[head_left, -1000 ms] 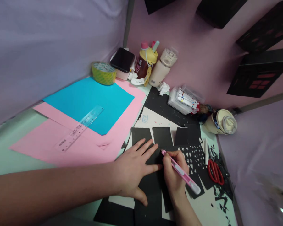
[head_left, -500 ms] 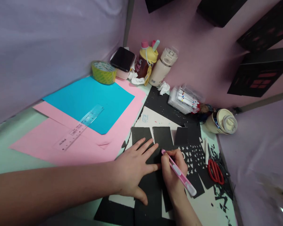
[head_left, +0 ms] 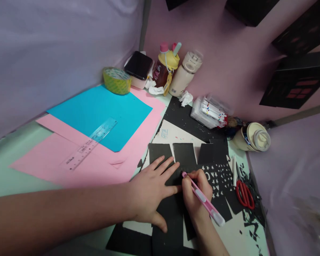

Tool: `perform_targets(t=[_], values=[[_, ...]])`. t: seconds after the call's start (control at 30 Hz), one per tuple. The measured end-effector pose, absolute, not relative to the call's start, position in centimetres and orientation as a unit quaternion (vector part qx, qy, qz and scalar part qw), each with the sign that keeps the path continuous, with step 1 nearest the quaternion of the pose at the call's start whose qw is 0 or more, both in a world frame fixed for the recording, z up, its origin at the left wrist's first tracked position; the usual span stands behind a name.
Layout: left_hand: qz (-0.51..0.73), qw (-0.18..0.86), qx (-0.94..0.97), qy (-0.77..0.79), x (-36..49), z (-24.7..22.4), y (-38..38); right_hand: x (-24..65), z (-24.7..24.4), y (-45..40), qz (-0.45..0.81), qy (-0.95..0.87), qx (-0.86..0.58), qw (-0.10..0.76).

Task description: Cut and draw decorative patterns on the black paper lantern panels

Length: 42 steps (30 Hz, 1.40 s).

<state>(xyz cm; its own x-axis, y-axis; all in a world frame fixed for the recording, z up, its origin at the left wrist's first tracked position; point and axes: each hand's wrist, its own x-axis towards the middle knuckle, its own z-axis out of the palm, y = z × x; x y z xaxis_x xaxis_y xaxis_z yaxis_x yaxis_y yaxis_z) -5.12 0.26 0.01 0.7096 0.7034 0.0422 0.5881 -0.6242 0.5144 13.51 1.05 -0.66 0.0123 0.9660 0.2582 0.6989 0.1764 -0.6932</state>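
Observation:
My left hand (head_left: 152,192) lies flat with fingers spread on a black paper piece (head_left: 169,220) that has several flaps along its far side. A pink craft knife (head_left: 206,202) is gripped in my right hand (head_left: 196,193), its tip down on the black paper just right of my left fingertips. The blade itself is too small to make out. Rows of small cut-out stars, hearts and a moon (head_left: 214,177) show in the black paper to the right of my right hand.
Red-handled scissors (head_left: 245,195) and black scraps lie at the right. A clear ruler (head_left: 89,144) rests across blue paper (head_left: 101,113) and pink paper (head_left: 96,174) at the left. Tape (head_left: 117,81), bottles (head_left: 185,74), a marker box (head_left: 209,112) and a cup (head_left: 252,137) stand behind.
The knife tip and my right fingers have shifted very slightly toward me. My left hand keeps its place, and the view has moved a little.

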Motion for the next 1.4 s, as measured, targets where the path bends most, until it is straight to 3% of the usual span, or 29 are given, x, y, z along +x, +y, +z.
perform_targets(t=[0.6, 1.4], values=[[0.123, 0.24, 0.893, 0.359, -5.16, 0.11, 0.28, 13.64, -0.86, 1.07, 0.181, -0.625, -0.645, 0.401], [0.114, 0.237, 0.894, 0.363, -5.13, 0.21, 0.3, 13.37, -0.57, 1.38, 0.184, -0.624, -0.658, 0.379]])
